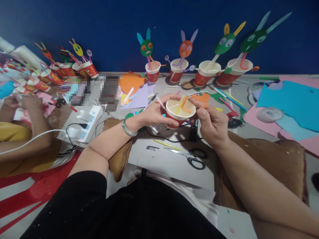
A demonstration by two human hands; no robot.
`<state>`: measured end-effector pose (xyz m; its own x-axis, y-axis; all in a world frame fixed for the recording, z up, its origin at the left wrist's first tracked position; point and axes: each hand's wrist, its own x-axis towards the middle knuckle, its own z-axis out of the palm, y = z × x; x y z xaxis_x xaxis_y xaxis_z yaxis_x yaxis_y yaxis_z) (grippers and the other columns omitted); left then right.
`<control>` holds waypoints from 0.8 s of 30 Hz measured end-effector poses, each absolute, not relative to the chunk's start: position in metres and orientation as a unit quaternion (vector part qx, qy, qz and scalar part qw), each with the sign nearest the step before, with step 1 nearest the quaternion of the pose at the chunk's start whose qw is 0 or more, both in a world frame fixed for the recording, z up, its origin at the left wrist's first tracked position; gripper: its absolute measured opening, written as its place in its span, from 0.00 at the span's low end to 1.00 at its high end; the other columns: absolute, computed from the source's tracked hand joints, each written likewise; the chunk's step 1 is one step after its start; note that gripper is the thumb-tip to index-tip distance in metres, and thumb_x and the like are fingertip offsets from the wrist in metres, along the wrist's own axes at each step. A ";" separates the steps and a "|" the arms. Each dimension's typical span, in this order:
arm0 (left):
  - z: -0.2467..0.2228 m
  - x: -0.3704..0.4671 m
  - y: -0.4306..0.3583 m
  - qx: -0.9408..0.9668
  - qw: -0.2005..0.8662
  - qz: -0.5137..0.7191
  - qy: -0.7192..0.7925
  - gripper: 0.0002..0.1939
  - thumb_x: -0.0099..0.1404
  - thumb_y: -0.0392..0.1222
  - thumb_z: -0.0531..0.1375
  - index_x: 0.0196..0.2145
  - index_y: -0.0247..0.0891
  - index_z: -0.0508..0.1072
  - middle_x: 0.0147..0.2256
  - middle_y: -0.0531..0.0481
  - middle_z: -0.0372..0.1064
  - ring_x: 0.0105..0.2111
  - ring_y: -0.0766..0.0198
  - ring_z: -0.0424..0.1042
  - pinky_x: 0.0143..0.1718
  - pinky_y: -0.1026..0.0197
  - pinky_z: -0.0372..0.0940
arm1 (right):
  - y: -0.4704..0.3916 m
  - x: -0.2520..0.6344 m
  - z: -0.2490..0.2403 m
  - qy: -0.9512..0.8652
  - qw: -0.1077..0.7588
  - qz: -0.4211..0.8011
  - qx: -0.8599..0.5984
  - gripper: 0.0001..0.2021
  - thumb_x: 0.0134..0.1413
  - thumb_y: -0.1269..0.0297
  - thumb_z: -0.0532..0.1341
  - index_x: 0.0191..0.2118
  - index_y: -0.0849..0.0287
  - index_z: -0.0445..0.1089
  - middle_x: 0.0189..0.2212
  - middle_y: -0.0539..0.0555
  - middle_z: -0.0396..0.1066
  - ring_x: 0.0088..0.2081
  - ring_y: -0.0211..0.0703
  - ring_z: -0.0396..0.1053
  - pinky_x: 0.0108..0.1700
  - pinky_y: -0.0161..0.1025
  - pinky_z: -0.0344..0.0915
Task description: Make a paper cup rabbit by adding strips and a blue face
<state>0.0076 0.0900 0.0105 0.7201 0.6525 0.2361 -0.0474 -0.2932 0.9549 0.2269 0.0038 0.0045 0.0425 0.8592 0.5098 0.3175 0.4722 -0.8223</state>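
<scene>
My left hand point(159, 113) is wrapped round a red and white paper cup point(180, 114), which is tilted toward me. Inside the cup stand a yellow straw point(181, 104) and a bent orange straw point(186, 110). A pale straw piece point(160, 102) sticks out at the cup's left, by my left thumb and fingers. At the cup's right side my right hand point(213, 124) is closed in a pinch, with an orange straw end point(203, 106) showing at its fingertips. Its other fingers are partly hidden behind the cup.
Scissors point(195, 159) and a yellow straw point(166, 145) lie in front of me. Finished-looking cup figures point(152, 71) line the blue wall. Coloured paper point(289, 103) and a tape roll point(269, 114) lie right. A power strip point(91, 122) and a co-worker's hands point(30, 103) are left.
</scene>
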 end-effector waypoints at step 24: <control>0.022 0.008 0.082 0.637 0.686 0.274 0.222 0.40 0.40 0.54 0.84 0.44 0.38 0.71 0.43 0.50 0.77 0.42 0.61 0.77 0.48 0.57 0.70 | 0.006 0.226 0.008 -0.594 0.587 0.331 -0.438 0.18 0.64 0.42 0.68 0.40 0.51 0.81 0.24 0.49 0.74 0.21 0.39 0.67 0.25 0.41 0.67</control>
